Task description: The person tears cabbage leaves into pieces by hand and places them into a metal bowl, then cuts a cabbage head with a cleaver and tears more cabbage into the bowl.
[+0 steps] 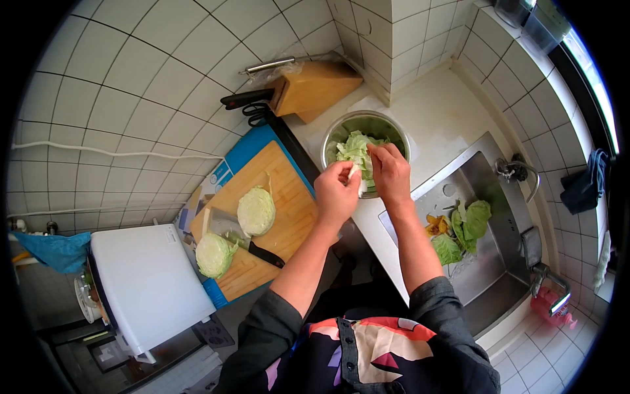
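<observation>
Both of my hands are over a metal bowl (326,146) that holds pale green cabbage pieces (355,148). My left hand (337,192) is closed around a small whitish cabbage piece (354,171) at the bowl's near left side. Beside it, my right hand (391,172) has its fingers bent together over the cabbage; what they grip is hidden. To the left, two cut cabbage halves (256,211) rest on a wooden cutting board (293,223). A knife (266,255) with a black handle lies between them, its blade partly behind the cabbage.
A sink (489,276) on the right holds loose green leaves (476,220) and yellowish scraps (436,225). A wooden knife block (321,87) with black handles stands behind the board. At the left is a white appliance (147,279). A faucet (554,279) rises at the sink's right.
</observation>
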{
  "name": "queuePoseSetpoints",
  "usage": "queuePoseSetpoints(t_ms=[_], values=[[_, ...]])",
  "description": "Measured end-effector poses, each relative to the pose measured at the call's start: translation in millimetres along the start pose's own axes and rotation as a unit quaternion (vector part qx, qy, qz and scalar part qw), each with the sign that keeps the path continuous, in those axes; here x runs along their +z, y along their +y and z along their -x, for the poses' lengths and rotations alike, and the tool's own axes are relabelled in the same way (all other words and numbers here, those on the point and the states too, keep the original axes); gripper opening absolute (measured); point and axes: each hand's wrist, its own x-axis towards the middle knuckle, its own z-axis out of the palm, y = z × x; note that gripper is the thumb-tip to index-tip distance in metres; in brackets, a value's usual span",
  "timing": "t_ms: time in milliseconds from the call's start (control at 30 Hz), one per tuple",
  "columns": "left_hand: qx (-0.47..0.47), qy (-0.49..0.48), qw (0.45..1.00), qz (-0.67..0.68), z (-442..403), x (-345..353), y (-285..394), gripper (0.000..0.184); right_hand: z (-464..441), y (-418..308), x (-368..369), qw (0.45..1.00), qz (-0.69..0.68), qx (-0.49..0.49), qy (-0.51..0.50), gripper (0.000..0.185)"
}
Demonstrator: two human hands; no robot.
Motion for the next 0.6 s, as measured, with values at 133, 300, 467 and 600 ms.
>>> queuePoseSetpoints(t_ms=[133, 300, 467, 600], values=[[-0.104, -0.063, 0.953, 0.277, -6, -7, -14, 0.025, 0, 27, -7, 0.986, 0.118, -0.037, -0.114, 0.027], [-0.105, -0.069, 0.919, 0.375, 1, 8, -24, 0.03, 2, 0, -34, 0.948, -0.159, 0.177, -0.21, 0.029], [-0.045, -0.113, 0.979, 0.162, 21, 7, 1, 0.034, 38, -2, -70, 0.903, -0.217, 0.294, -0.227, 0.03], [0.068, -0.092, 0.993, -0.007, 31, -61, 5, 0.044, 71, 56, -144, 0.929, -0.105, 0.329, -0.136, 0.031]])
